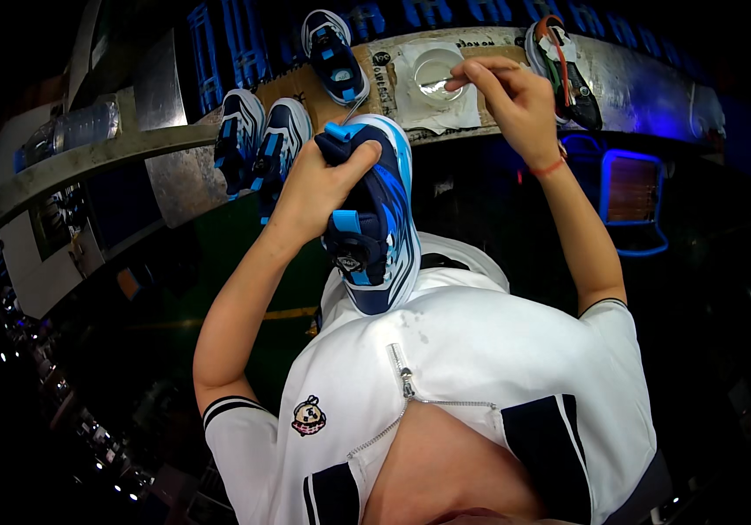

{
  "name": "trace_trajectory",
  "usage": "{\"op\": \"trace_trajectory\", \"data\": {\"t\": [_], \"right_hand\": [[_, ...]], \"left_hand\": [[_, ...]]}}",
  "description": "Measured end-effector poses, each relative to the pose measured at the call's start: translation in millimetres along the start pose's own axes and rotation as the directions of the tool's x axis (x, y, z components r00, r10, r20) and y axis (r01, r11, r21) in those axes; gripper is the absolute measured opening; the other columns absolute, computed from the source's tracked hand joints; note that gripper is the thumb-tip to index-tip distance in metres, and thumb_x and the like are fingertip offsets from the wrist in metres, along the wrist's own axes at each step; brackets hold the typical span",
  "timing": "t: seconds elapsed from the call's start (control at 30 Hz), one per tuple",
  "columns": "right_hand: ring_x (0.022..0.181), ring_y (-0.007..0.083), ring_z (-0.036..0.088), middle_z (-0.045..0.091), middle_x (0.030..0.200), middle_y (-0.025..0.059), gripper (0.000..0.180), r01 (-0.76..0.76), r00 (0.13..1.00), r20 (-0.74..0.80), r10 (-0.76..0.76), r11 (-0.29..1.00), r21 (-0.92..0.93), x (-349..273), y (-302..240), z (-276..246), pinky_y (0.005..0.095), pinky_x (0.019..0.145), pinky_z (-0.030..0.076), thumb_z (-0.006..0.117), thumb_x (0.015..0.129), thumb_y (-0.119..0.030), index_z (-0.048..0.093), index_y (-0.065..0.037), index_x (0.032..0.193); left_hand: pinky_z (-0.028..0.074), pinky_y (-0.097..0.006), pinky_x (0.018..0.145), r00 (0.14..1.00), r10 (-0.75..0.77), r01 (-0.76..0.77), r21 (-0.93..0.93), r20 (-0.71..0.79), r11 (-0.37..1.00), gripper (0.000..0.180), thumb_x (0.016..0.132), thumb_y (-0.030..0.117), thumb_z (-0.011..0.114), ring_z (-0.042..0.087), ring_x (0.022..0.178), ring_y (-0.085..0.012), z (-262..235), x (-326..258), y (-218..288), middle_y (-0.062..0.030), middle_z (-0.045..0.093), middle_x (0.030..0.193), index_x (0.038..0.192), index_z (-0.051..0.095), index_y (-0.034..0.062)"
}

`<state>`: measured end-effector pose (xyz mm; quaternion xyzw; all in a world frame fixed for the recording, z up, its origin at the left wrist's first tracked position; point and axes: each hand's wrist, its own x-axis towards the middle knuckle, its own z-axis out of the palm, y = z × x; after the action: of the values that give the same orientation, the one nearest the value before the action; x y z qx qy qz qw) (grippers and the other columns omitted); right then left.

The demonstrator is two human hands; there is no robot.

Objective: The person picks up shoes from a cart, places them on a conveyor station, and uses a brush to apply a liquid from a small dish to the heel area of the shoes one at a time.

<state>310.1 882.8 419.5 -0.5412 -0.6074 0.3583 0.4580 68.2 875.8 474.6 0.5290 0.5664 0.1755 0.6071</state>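
left fingers (362,164) gripping, elbow (213,372) bent | right fingers (482,77) pinched, forearm (581,223) forward

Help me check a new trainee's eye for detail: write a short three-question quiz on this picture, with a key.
1. Which hand grips the blue shoe held above the bench's near side?
2. True or false: the right hand holds a shoe.
3. Fill in the colour: a ____ band circles the right wrist.

Key:
1. The left hand.
2. False; its fingers are at the clear dish.
3. Red.
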Motion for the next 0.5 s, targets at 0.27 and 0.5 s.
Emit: {"op": "trace_trajectory", "data": {"t": [0.27,0.5], "right_hand": [[0.074,0.0156,0.068,0.07,0.08,0.0113,0.014,0.105,0.984,0.134,-0.12,0.988,0.11,-35.7,-58.9,-1.7,0.0213,0.064,0.052,0.057,0.091,-0.005,0.066,0.005,0.093],[0.065,0.0157,0.069,0.07,0.076,0.0105,0.01,0.196,0.976,0.089,-0.201,0.979,0.059,-33.8,-56.0,1.7,0.0211,0.053,0.051,0.062,0.086,-0.005,0.067,0.003,0.09]], "left_hand": [[0.048,-0.024,0.069,0.999,0.008,-0.007,-0.021,0.049,1.0,0.034,0.085,0.027,0.061,0.059,0.07,-0.0088,5.9,3.5,12.3,-0.0037,0.064,0.077,0.096,0.059,-0.0049],[0.048,-0.024,0.071,0.998,0.037,-0.036,-0.009,0.048,0.999,0.037,0.084,0.028,0.062,0.059,0.071,-0.0102,7.9,6.1,9.7,-0.0052,0.064,0.077,0.096,0.059,-0.0068]]}}
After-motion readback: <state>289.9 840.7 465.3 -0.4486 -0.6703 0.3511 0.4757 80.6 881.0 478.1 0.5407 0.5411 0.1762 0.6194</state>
